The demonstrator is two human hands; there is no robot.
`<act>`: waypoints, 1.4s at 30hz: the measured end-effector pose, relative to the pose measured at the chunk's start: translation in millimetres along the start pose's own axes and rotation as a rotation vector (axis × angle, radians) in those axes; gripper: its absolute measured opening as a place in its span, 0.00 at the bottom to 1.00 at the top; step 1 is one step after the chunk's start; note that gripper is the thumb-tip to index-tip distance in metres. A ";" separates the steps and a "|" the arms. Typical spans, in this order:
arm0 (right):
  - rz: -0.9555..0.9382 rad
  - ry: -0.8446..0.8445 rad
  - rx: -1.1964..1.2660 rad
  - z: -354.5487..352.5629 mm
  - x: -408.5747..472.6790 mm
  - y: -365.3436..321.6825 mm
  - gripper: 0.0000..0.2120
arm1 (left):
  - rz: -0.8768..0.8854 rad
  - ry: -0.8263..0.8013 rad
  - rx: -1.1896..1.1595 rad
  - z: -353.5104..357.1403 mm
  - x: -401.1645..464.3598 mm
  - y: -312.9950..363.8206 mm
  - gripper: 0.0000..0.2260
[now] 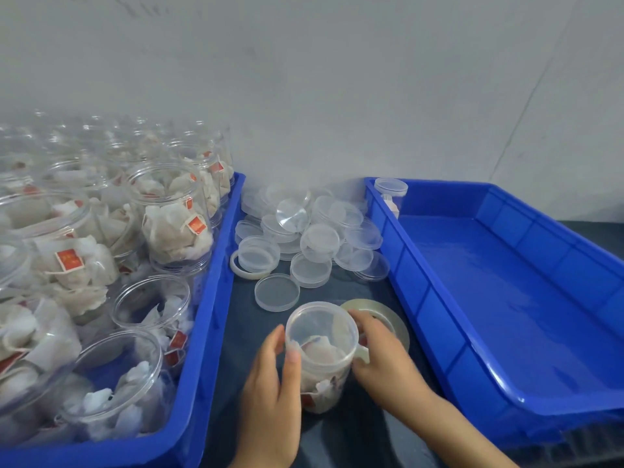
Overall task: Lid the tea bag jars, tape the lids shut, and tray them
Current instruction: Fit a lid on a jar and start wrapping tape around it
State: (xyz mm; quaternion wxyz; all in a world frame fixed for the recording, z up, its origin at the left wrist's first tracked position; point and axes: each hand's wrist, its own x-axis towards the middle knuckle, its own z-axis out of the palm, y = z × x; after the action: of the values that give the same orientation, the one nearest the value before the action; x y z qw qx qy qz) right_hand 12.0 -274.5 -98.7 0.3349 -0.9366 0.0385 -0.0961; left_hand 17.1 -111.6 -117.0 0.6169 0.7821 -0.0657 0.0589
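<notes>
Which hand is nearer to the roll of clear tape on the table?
The right hand. It lies partly over the tape roll while it touches the lidded jar. The left hand is on the other side of the jar, away from the tape.

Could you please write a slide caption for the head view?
Both hands, left and right, hold a lidded tea bag jar between two blue trays.

My left hand (pixel 270 393) and right hand (pixel 385 352) grip 1 lidded jar (pixel 320 352) between 2 blue trays, the tape roll (pixel 388 319) just behind it.
</notes>
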 end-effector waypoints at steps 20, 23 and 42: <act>0.003 0.478 0.204 -183.0 133.7 21.0 0.18 | 0.215 -0.204 -0.207 159.6 182.6 163.3 0.13; 0.053 0.530 0.213 -181.6 170.3 57.0 0.18 | 0.254 -0.278 -0.060 191.7 214.9 150.4 0.08; 0.419 0.180 0.254 -123.6 251.5 164.7 0.34 | 0.219 -0.482 0.390 234.0 263.2 59.5 0.23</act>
State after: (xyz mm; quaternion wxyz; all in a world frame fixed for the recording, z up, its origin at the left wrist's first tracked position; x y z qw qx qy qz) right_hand 231.4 -512.8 -70.9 0.4574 -0.8464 0.2490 -0.1114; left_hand 268.5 -360.8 -68.7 0.4123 0.8653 -0.2806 -0.0504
